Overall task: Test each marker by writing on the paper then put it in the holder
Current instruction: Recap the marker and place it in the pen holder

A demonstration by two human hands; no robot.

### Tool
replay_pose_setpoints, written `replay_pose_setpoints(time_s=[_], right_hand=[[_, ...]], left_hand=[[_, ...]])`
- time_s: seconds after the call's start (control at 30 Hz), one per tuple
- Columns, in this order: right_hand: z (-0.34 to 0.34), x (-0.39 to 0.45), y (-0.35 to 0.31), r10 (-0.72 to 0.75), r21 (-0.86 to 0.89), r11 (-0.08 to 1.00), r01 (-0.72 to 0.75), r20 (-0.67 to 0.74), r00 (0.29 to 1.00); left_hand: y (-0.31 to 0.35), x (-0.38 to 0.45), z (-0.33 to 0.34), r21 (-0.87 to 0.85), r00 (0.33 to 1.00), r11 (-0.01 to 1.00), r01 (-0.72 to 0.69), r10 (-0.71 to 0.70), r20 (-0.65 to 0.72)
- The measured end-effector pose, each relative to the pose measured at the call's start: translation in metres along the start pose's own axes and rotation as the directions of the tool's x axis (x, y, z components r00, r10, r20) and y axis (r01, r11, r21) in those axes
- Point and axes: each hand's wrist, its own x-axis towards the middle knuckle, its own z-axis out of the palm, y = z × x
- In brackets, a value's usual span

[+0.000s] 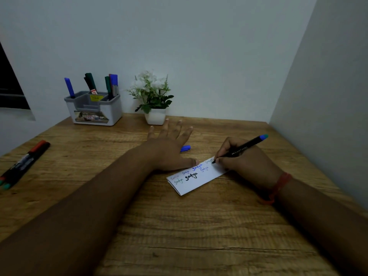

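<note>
A folded white paper (196, 179) with several coloured written words lies on the wooden desk (179, 226). My right hand (245, 160) grips a black marker (244, 148) with a blue end, its tip touching the paper's far right end. My left hand (171, 148) lies flat on the desk with fingers spread, its thumb pressing the paper's upper edge. A blue cap (185, 148) lies just right of that hand. The grey-white holder (93, 108) stands at the back left with several markers upright in it.
Several markers (23, 162) lie in a loose bunch at the desk's left edge. A white pot with a flowering plant (153, 96) stands by the back wall, right of the holder. A wall closes off the desk's right side.
</note>
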Motion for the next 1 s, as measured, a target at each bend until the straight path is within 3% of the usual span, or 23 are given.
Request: replay_pose_setpoints(time_s=[1.0], right_hand=[[0.0021, 0.0018, -0.0005, 0.024, -0.041, 0.999, -0.023, 0.019, 1.000]], left_hand=[[-0.0007, 0.0007, 0.0007, -0.021, 1.000, 1.000, 0.012, -0.012, 0.000]])
